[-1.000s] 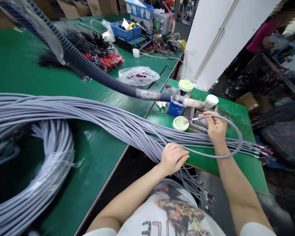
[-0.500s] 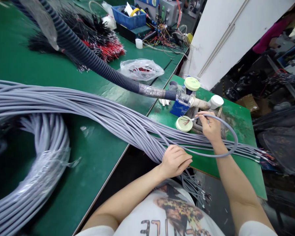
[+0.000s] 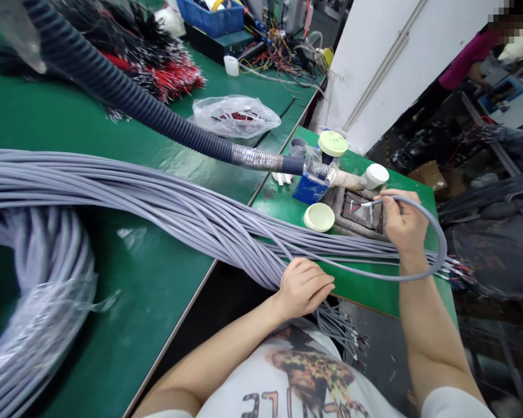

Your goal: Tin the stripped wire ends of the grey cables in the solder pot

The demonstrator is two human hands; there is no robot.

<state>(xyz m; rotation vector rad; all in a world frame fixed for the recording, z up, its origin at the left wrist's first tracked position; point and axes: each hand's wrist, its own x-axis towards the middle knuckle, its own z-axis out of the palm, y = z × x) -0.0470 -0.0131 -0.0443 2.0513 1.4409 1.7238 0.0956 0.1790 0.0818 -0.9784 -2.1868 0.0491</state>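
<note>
The right hand (image 3: 403, 223) pinches a grey cable (image 3: 401, 277) narrowly between thumb and fingers, its stripped end pointing left over a metal tray (image 3: 357, 227). The left hand (image 3: 303, 287) lies curled on the cable bundle (image 3: 192, 223); any grip there cannot be told.

Green workbenches (image 3: 157, 273) carry a bundle of grey cables (image 3: 157, 212), a clear plastic bag (image 3: 234, 116) and a pale round lid (image 3: 319, 217).
</note>
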